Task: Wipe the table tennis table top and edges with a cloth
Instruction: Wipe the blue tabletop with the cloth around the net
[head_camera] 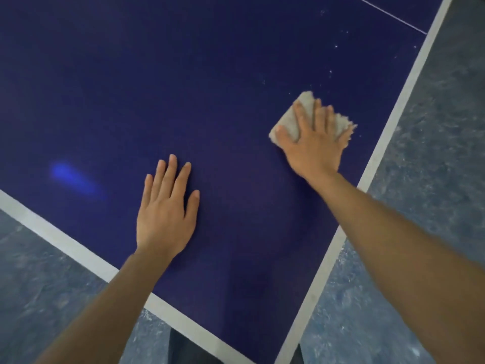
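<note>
Your right hand point(313, 143) lies flat on the cloth point(294, 119), fingers straight and spread, pressing it down onto the surface point(210, 74) rather than curling round it; the thumb reaches out to the cloth's left corner. The cloth is a pale beige, fuzzy pad, folded into a rough square, and it shows past your fingertips at the top and along the frayed right side. It sits on the dark blue top near the right-hand white border line point(388, 127), just inside it and not on it. Your left hand point(165, 214) rests palm down on the bare blue top, fingers straight and close together, holding nothing; it lies well apart from the cloth, nearer the white border point(52, 232) that runs along the near edge. Both forearms reach in from the bottom of the view, and the two borders meet at the corner of the surface down between them. Beyond the cloth, toward the far right, small white specks point(336, 46) dot the blue top. A thin white line point(393, 17) crosses the upper right corner. A soft blue glare point(76, 179) shows to the left of your left hand. Mottled grey-blue floor point(433, 153) lies outside both edges.
</note>
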